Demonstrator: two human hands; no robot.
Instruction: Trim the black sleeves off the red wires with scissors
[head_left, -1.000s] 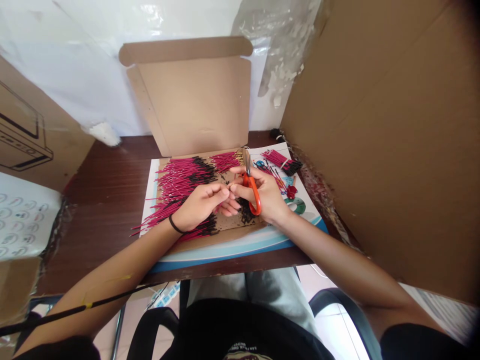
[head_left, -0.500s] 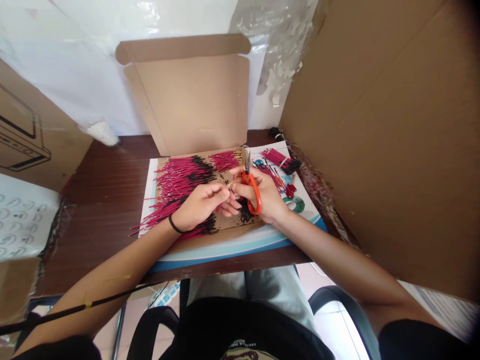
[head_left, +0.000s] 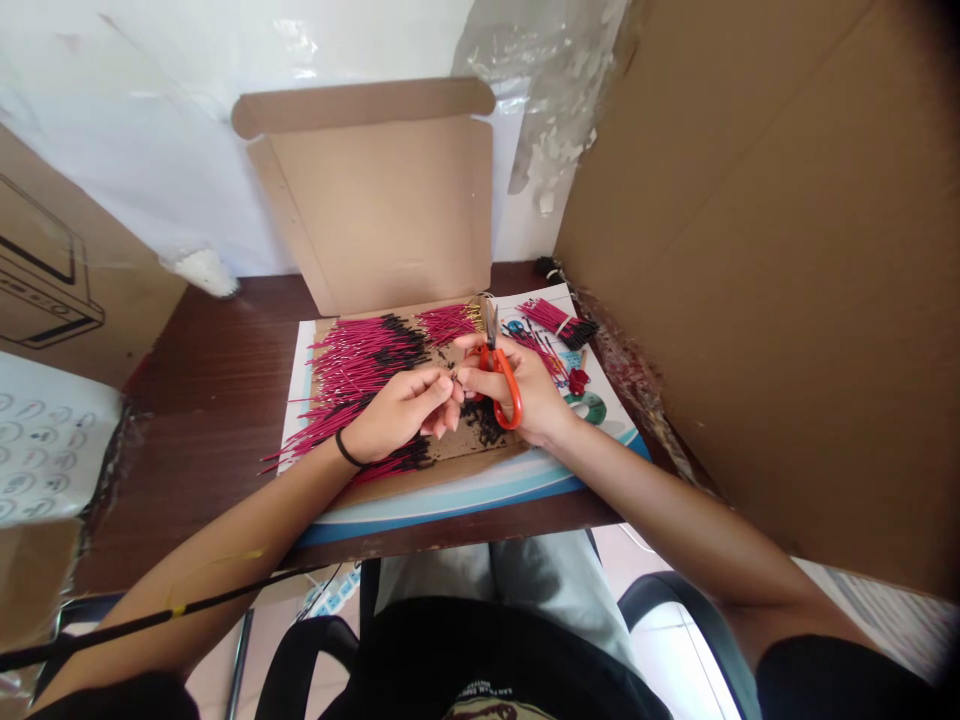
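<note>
Well, tabletop: dark wood, with an open cardboard box at 12 o'clock, lid standing up.
Wires: red wires with black ends lie in dense rows on the box base, at 9 o'clock from the hands.
Right hand: curled closed through orange-handled scissors, blades pointing to 12 o'clock.
Left hand: fingers pinched narrowly on a thin wire end, just beside the scissors.
</note>
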